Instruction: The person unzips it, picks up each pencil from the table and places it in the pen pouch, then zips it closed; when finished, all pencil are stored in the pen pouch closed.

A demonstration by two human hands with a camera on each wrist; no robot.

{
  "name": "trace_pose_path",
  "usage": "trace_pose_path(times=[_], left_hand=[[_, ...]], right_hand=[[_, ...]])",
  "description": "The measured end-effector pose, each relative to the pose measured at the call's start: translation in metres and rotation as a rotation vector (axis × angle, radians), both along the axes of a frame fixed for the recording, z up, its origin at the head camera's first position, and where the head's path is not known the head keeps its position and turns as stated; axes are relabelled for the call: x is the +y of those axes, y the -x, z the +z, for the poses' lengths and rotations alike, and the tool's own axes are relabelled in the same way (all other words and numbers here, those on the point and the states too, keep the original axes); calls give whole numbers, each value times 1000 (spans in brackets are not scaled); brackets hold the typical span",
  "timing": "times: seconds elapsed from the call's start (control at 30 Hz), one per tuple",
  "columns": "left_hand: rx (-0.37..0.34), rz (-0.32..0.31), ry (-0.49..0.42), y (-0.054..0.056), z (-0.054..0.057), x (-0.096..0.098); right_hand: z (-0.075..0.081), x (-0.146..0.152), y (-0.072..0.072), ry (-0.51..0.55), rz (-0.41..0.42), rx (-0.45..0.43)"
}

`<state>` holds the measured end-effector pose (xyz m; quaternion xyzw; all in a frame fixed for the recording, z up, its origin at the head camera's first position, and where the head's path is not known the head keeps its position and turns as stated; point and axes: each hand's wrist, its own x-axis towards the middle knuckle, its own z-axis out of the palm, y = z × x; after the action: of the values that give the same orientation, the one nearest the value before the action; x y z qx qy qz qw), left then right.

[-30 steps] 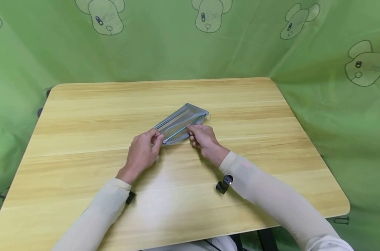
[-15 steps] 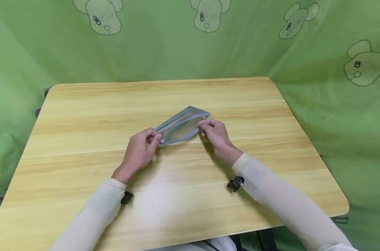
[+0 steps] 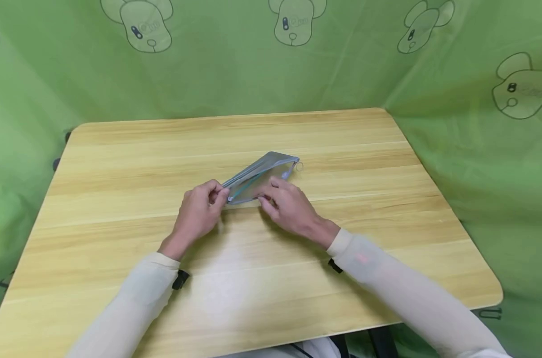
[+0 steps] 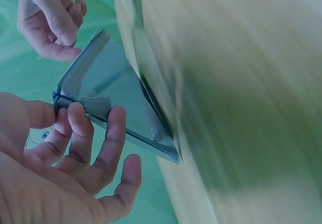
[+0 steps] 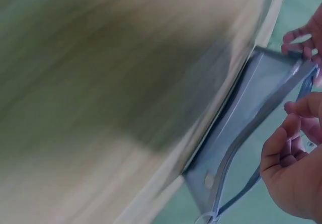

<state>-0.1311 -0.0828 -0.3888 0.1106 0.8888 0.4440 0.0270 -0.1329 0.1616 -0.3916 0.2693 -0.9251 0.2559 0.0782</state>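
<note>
A grey-blue, see-through zip pouch (image 3: 275, 160) is tilted over the middle of the wooden table, its long mouth gaping toward the person. My left hand (image 3: 198, 211) pinches its left corner; the left wrist view shows thumb and fingertips on the ribbed zip end (image 4: 95, 103). At the near edge of the mouth is my right hand (image 3: 291, 206), fingers loosely curled, fingertips right at the rim. A thin ring (image 3: 299, 166) hangs from the pouch's right corner. A pale round spot (image 5: 209, 179) shows on the pouch wall in the right wrist view.
The wooden table (image 3: 141, 164) has rounded corners. Behind it and at both sides hangs a green curtain (image 3: 226, 74) with pale mouse-like heads. Dark wrist cameras sit on both sleeves.
The right hand went right along the mouth toward the pouch's right corner, then back left to the middle of the near edge. The mouth gapes wider. The left hand keeps its pinch.
</note>
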Motion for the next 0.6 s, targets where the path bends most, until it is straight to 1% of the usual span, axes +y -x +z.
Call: trace_pose_path(times=[0.07,0.2,0.3,0.37,0.43,0.5,0.57,0.6], left_hand=[[4,7,20,-1,2,-2],[33,23,67,-2,8,-10],[47,14,96,-2,13,-18],[52,-10,108,0,17,-25],[54,-44,113,2,20,-32],[56,-82,113,3,24,-42],[28,-116,103,5,26,-49],[10,-128,98,5,26,-52]], right_hand=[[2,-5,-1,-38,14,26],[3,-9,1,-72,28,64],[4,-5,2,-43,19,97],[6,4,3,22,-24,117],[9,19,6,99,-96,136],[13,35,12,157,-178,142],[16,55,19,172,-255,130],[17,64,24,171,-280,111]])
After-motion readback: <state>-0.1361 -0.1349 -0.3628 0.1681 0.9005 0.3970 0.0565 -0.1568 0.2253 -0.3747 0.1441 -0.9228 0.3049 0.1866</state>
